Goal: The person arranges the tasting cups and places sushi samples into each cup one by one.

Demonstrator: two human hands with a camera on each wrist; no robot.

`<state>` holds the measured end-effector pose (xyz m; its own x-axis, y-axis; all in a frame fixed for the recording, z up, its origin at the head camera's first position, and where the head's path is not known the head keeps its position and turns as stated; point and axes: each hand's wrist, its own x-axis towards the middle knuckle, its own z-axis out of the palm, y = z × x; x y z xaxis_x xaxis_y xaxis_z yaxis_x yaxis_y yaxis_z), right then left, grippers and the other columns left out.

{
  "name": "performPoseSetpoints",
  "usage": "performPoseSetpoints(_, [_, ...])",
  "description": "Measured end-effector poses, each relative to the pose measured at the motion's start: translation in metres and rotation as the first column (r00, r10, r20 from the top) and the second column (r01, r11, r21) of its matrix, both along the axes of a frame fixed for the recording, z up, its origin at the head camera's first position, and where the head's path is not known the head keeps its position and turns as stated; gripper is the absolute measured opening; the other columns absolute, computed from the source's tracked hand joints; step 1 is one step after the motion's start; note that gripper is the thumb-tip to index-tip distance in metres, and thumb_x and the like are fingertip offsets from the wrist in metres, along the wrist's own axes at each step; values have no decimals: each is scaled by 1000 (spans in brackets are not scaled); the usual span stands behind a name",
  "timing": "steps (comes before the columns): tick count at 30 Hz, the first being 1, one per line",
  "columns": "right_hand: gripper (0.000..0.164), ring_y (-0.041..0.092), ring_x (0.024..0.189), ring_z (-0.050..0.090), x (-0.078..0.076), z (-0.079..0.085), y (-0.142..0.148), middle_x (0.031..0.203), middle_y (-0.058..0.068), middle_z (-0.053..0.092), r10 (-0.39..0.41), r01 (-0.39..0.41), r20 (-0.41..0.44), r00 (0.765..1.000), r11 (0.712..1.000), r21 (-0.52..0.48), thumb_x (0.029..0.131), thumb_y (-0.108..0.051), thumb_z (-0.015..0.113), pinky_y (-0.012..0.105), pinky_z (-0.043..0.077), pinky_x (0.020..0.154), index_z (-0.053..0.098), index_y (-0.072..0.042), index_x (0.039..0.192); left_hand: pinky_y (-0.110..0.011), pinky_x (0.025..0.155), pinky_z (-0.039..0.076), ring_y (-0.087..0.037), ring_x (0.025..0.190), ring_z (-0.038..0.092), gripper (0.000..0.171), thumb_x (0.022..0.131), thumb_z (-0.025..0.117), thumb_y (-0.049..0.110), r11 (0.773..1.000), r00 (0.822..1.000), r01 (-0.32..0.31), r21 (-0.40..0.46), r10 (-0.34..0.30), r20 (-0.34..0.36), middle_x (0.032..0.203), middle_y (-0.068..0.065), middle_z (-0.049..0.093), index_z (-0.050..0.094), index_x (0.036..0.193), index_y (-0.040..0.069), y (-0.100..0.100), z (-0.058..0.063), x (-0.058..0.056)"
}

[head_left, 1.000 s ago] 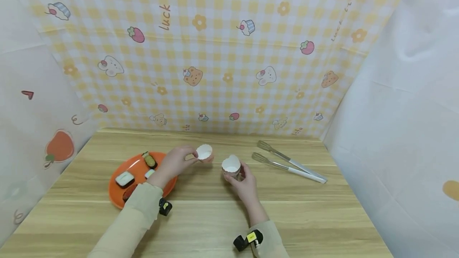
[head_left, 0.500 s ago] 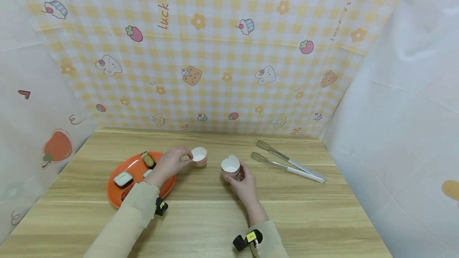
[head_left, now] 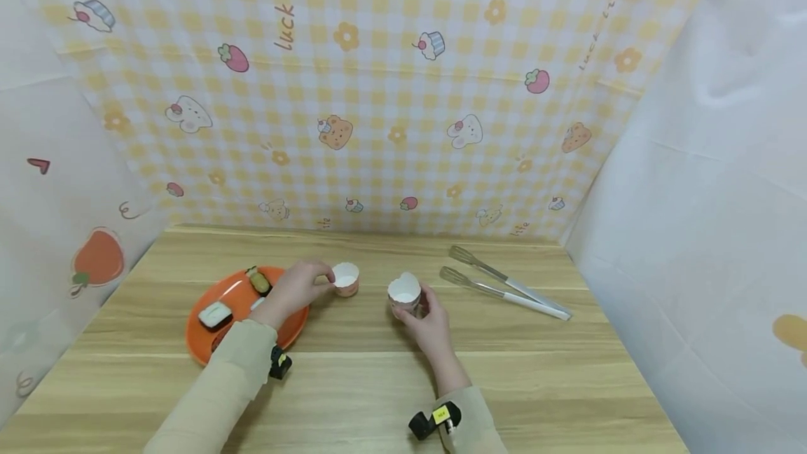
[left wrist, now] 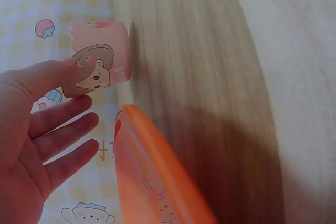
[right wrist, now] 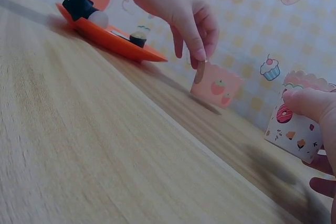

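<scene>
My left hand pinches the rim of a pink paper baking cup between thumb and finger. The cup stands upright at or just above the tabletop, right of the orange plate; a girl's face is printed on its side in the left wrist view. In the right wrist view the same cup shows strawberries. My right hand holds a white paper baking cup with a doughnut print, thumb and fingers round its side, tilted in that view. A pinkish scalloped edge shows at its top; whether cups are nested I cannot tell.
The orange plate lies at the left under my left forearm, with several sushi-like pieces on it, one a white-topped piece. Metal tongs with white handles lie spread at the right. A checked cloth rises behind the wooden table.
My left hand has carried the pink baking cup left and down toward the tabletop, levelling it upright. The right hand and its cup have stayed nearly in place.
</scene>
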<state>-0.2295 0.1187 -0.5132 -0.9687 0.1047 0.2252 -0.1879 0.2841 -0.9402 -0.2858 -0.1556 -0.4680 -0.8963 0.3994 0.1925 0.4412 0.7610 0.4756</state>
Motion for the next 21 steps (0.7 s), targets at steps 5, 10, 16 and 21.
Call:
performPoseSetpoints(5, [65, 25, 109, 55, -9, -13, 4, 118, 10, 61, 13, -13, -16, 1000, 1000, -5, 74, -18, 84, 45, 45, 97, 54, -4, 130, -45, 82, 52, -28, 98, 62, 6, 88, 72, 17, 1000, 1000, 0, -19, 1, 15, 107, -7, 66, 71, 92, 13, -1, 2, 0])
performPoseSetpoints(10, [65, 26, 109, 55, -8, -14, 5, 118, 11, 62, 19, -20, -32, 999, 1000, -6, 74, -16, 84, 46, 45, 96, 54, -2, 129, -44, 81, 53, -27, 97, 62, 6, 88, 72, 17, 1000, 1000, -5, -26, 6, 21, 107, -6, 66, 71, 92, 14, -2, 0, 0])
performPoseSetpoints(16, [66, 25, 110, 55, -6, -13, 5, 119, 11, 61, 23, -23, -16, 1000, 1000, 0, 74, -18, 84, 45, 45, 97, 54, -4, 131, -44, 80, 53, -27, 98, 62, 7, 88, 72, 17, 1000, 1000, -11, -30, 11, 28, 108, -6, 66, 71, 94, 14, -2, 0, 0])
performPoseSetpoints(21, [66, 26, 110, 55, -5, -13, 5, 118, 11, 61, 22, -22, -7, 1000, 1000, 6, 75, -19, 84, 46, 44, 98, 54, -3, 131, -44, 81, 53, -26, 98, 62, 8, 88, 71, 17, 1000, 1000, -6, -22, 7, 21, 108, -5, 66, 71, 95, 14, -2, -1, 1])
